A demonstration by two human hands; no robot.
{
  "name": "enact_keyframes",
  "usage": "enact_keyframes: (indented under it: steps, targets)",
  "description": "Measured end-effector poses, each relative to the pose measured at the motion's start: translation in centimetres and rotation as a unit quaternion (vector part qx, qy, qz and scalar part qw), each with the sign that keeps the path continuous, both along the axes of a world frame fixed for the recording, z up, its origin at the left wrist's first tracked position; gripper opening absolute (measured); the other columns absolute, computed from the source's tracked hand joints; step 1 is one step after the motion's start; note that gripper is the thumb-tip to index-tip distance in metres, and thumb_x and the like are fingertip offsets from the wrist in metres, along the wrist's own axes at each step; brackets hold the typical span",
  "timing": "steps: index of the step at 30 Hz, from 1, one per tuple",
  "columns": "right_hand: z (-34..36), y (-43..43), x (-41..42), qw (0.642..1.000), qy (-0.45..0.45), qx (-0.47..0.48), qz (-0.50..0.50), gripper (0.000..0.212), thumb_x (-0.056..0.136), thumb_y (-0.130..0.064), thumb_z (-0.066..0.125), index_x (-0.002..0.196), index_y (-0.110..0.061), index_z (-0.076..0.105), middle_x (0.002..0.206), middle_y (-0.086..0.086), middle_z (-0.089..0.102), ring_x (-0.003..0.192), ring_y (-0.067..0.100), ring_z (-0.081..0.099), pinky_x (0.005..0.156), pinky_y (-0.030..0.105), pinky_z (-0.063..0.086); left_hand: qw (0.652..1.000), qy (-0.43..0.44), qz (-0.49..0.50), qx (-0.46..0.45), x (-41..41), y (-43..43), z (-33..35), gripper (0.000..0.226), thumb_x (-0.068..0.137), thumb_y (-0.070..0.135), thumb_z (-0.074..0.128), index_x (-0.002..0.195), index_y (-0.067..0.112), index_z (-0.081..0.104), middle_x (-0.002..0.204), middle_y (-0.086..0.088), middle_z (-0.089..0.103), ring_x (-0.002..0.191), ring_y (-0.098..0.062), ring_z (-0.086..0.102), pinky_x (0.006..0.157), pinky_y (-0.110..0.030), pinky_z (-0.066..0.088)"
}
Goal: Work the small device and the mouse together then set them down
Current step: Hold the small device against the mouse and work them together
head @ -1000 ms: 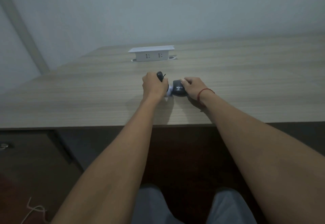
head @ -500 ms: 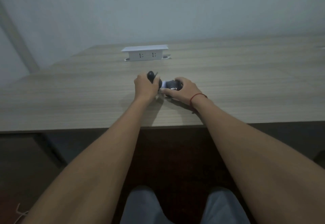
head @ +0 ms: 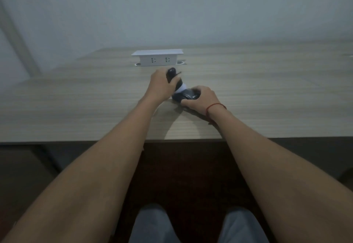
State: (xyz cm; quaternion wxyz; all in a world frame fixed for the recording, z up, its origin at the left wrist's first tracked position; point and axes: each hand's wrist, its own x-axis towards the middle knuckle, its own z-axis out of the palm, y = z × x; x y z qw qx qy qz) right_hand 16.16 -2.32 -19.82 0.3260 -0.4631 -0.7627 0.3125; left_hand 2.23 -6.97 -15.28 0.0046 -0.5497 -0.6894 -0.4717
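Note:
My left hand (head: 160,86) is wrapped around a small black device (head: 171,73) with a white lower end, held tilted so that end points down at the mouse. The black mouse (head: 188,96) with white lettering rests on the wooden desk (head: 76,109). My right hand (head: 202,98) grips it from the right side, fingers over its top and thumb at its near edge. The device's white end touches or nearly touches the mouse's left end; my left hand's fingers hide the contact. A red string circles my right wrist.
A white pop-up socket box (head: 157,57) stands on the desk behind my hands. A pale wall runs along the desk's far edge. The desk's front edge lies between my forearms and my knees.
The device has tipped up more steeply in my left hand. My right hand and the mouse shifted slightly right and toward me; the view also moved a little.

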Motion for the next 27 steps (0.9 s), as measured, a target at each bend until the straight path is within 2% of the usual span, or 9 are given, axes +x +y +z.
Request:
enact_keyframes:
  steps: [3,8,11,13,16,19,21,23,27]
  targets:
    - [-0.1,0.0,-0.1,1.000,0.012,-0.002,-0.001,0.064,0.053,-0.046,0.073,0.111,-0.024,0.060,0.099,-0.002,0.064,0.086,0.016,0.061,0.081,0.040,0.055,0.994,0.042,0.008,-0.100,-0.6,0.5,0.7,0.032,0.092,0.024,0.059,0.111,-0.001,0.059,0.117,-0.021,0.061,0.107,-0.033,0.057,0.077,-0.026,0.035]
    - [-0.1,0.2,-0.2,1.000,0.003,0.002,-0.009,0.063,0.053,-0.050,0.072,0.109,-0.026,0.059,0.100,-0.002,0.064,0.088,0.017,0.060,0.082,0.041,0.053,0.994,0.050,-0.041,-0.088,-0.3,1.0,2.0,0.021,0.091,0.026,0.061,0.086,0.006,0.061,0.102,-0.024,0.067,0.097,-0.035,0.062,0.070,-0.027,0.039]
    - [-0.2,0.0,-0.3,1.000,0.007,0.001,-0.012,0.065,0.056,-0.046,0.074,0.114,-0.023,0.059,0.102,-0.001,0.063,0.090,0.019,0.060,0.081,0.039,0.054,0.987,0.068,-0.014,-0.147,-0.9,1.3,1.7,0.033,0.093,0.026,0.059,0.104,-0.004,0.061,0.114,-0.023,0.063,0.105,-0.036,0.059,0.081,-0.032,0.044]
    - [-0.2,0.0,-0.2,1.000,0.007,0.001,-0.014,0.063,0.056,-0.046,0.074,0.113,-0.023,0.059,0.101,-0.001,0.064,0.089,0.018,0.060,0.081,0.039,0.054,0.990,0.044,-0.033,-0.130,-1.1,1.5,2.0,0.032,0.092,0.026,0.060,0.100,-0.005,0.063,0.108,-0.023,0.065,0.099,-0.033,0.061,0.083,-0.035,0.047]
    - [-0.1,0.1,0.0,1.000,0.010,0.004,-0.016,0.053,0.056,-0.045,0.076,0.104,-0.025,0.062,0.096,0.000,0.066,0.084,0.017,0.061,0.079,0.038,0.053,0.994,0.011,-0.067,-0.087,0.0,1.6,2.1,0.028,0.091,0.026,0.061,0.089,-0.001,0.064,0.088,-0.019,0.064,0.079,-0.026,0.058,0.073,-0.036,0.049]
    - [-0.3,0.1,0.0,1.000,0.018,0.001,-0.020,0.058,0.057,-0.042,0.079,0.108,-0.021,0.063,0.099,0.001,0.066,0.085,0.016,0.060,0.078,0.035,0.053,0.991,0.033,-0.020,-0.127,0.4,1.9,1.7,0.027,0.093,0.025,0.059,0.100,-0.001,0.063,0.103,-0.020,0.064,0.092,-0.030,0.059,0.073,-0.027,0.039]
    - [-0.3,0.2,0.0,1.000,0.018,0.005,-0.024,0.057,0.057,-0.042,0.080,0.107,-0.020,0.062,0.098,0.000,0.065,0.084,0.015,0.060,0.076,0.033,0.052,0.991,0.009,-0.018,-0.133,0.4,2.2,2.0,0.029,0.092,0.024,0.060,0.104,-0.002,0.062,0.110,-0.022,0.064,0.100,-0.034,0.061,0.078,-0.029,0.044]
    - [-0.3,0.3,-0.1,1.000,0.019,-0.007,-0.021,0.052,0.058,-0.042,0.081,0.102,-0.023,0.061,0.097,-0.001,0.065,0.083,0.014,0.059,0.076,0.033,0.052,0.991,-0.029,-0.053,-0.116,1.0,2.3,2.4,0.029,0.091,0.026,0.061,0.102,-0.001,0.063,0.108,-0.022,0.065,0.097,-0.034,0.063,0.081,-0.035,0.052]
    - [-0.3,0.1,-0.1,0.999,0.008,-0.015,-0.041,0.058,0.055,-0.050,0.080,0.103,-0.021,0.060,0.101,0.001,0.065,0.089,0.020,0.061,0.083,0.041,0.053,0.994,-0.012,0.007,-0.108,1.3,2.1,1.6,0.030,0.092,0.024,0.060,0.106,-0.002,0.063,0.114,-0.023,0.064,0.104,-0.035,0.061,0.084,-0.034,0.047]
